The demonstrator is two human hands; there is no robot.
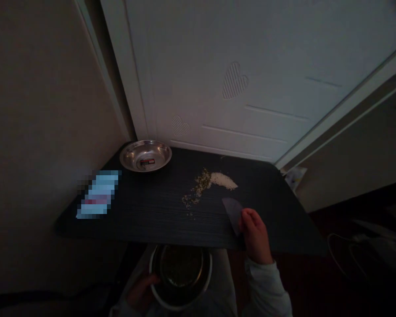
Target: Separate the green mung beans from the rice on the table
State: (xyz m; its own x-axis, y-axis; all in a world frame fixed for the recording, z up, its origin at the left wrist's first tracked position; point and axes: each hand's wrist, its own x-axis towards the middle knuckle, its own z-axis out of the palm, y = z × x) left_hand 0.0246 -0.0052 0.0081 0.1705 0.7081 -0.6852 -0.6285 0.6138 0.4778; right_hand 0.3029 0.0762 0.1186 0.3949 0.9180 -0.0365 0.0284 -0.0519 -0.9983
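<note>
L hand (141, 290) dim at bowl (210, 270), contents unclear; R hand (254, 233) pinching thin sheet (232, 212).

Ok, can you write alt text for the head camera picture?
A right hand holds a thin sheet near a pale heap and greenish bits on a dark table. The left hand holds a white-rimmed bowl below the table's near edge. A metal bowl sits at the far left.
</note>
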